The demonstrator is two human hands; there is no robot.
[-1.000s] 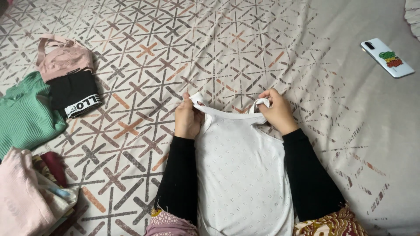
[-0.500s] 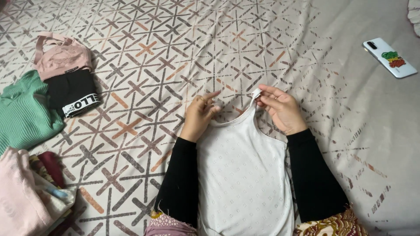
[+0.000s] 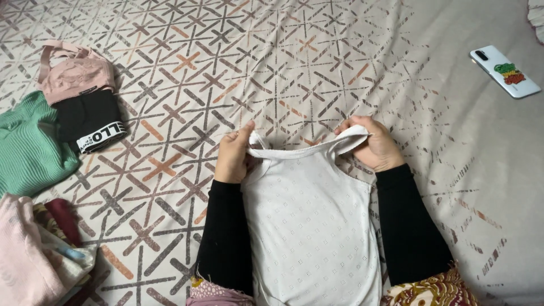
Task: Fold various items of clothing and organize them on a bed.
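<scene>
White vest (image 3: pixel 309 226), hem cut off below, straps in left hand's (image 3: pixel 231 158) and right hand's (image 3: pixel 374 148) closed grip.

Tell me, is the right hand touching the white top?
Touching. The head view shows the right hand pinching the strap of the white top, with the fabric folded over its fingers.

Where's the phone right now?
In the head view the white phone lies at the far upper right on a plain stretch of the bedsheet, well beyond the right hand that holds the white top.
</scene>
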